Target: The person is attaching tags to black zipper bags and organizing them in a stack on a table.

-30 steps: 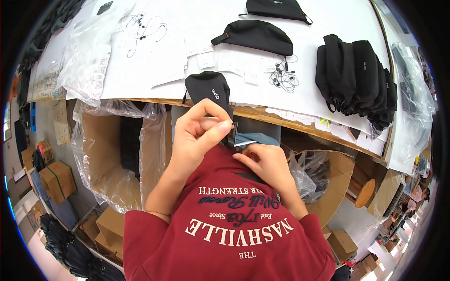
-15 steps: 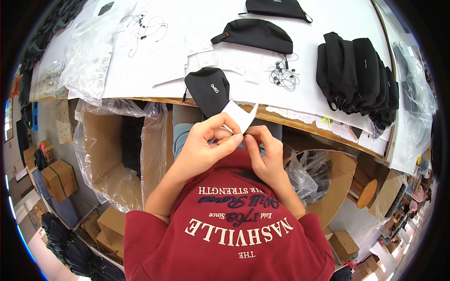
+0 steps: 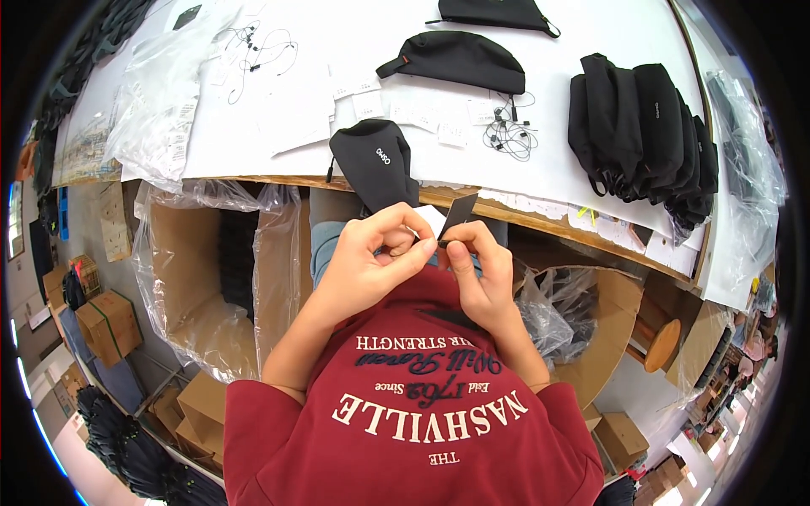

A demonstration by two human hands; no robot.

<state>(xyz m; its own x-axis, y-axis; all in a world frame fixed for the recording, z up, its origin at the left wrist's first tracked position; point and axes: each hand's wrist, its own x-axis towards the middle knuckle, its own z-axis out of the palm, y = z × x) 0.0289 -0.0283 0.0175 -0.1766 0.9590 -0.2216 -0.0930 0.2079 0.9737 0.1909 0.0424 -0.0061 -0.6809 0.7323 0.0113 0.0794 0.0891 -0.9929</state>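
My left hand (image 3: 380, 253) is closed in a pinch, thumb and forefinger pressed together beside a white card tag (image 3: 434, 218). Against its fingertips, my right hand (image 3: 481, 268) pinches at the lower end of a dark card tag (image 3: 458, 216). Something small and dark shows between the fingertips, too small to make out. Just beyond my left hand, a black zip pouch (image 3: 371, 160) with white lettering hangs over the table's front edge, its lower end hidden by the hand.
More black pouches (image 3: 451, 61) lie on the white table (image 3: 253, 135), with a row of them (image 3: 641, 126) at the right. Paper tags (image 3: 369, 103), tangled black cords (image 3: 510, 139) and clear plastic (image 3: 156, 114) are spread there. Plastic-lined cartons (image 3: 283, 278) stand below.
The tags have turned between my fingers, so a dark card face now stands up where a white one showed. My right hand has shifted slightly; the pouches stay put.
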